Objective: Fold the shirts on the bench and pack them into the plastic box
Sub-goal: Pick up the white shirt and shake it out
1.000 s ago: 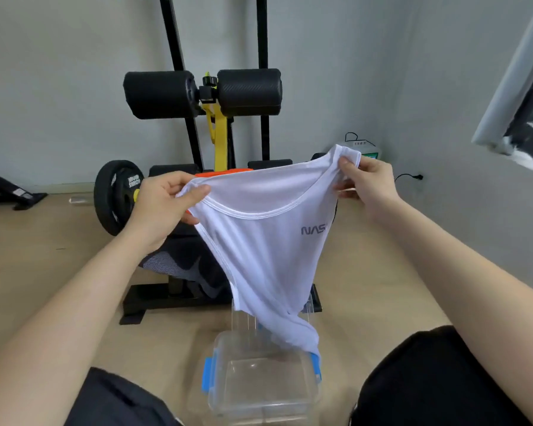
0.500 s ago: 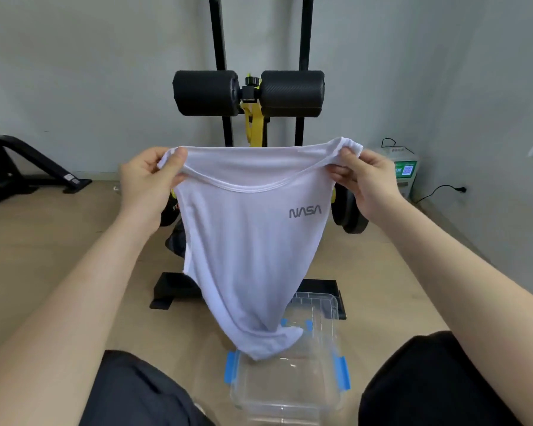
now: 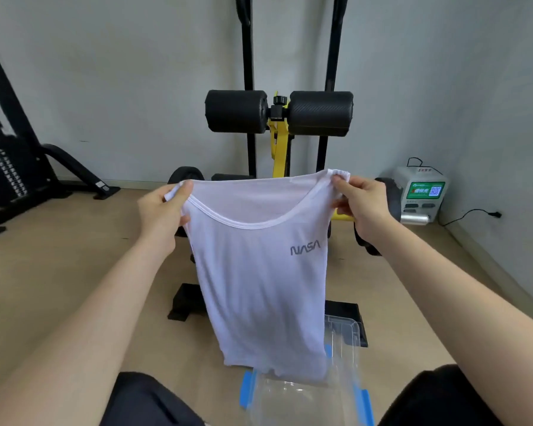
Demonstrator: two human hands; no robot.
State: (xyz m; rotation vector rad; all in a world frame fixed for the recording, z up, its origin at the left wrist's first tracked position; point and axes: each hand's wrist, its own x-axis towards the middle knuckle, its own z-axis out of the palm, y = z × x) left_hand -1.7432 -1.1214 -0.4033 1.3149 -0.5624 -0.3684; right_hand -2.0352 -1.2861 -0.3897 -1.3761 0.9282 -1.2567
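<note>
Shirt (image 3: pixel 259 272), white w/ grey NASA print, hangs in the air btwn the two hands. Its front faces the camera, and the hem is just above the far rim of the plastic box (image 3: pixel 293 404) on the floor. One shoulder strap is pinched by the left hand (image 3: pixel 162 210), thumb over the strap, fingers curled behind. The right hand (image 3: pixel 365 207) pinches the other strap the same way.

Change vs half a sec ago: the cloth then tapered to a twisted point at the bottom. Now it drops nearly flat & square, hem spread wide. Over the last sec the head has also swung, so the counter (image 3: pixel 183 305) sits centred behind the shirt.

Meaning, I'd judge: shake-out is done and the shirt is ready to lay down & fold. Nothing packed yet; box looks bare inside.

Count:
- 1 shirt in view (any others on the counter would be hidden behind it)
- 1 box w/ 3 blue clips showing
- 1 clear lid (image 3: pixel 343 333) just behind it
- 2 hands
- 2 black foam rollers (image 3: pixel 237 112)
- 1 small machine (image 3: pixel 425 195) w/ green screen by the wall
</note>
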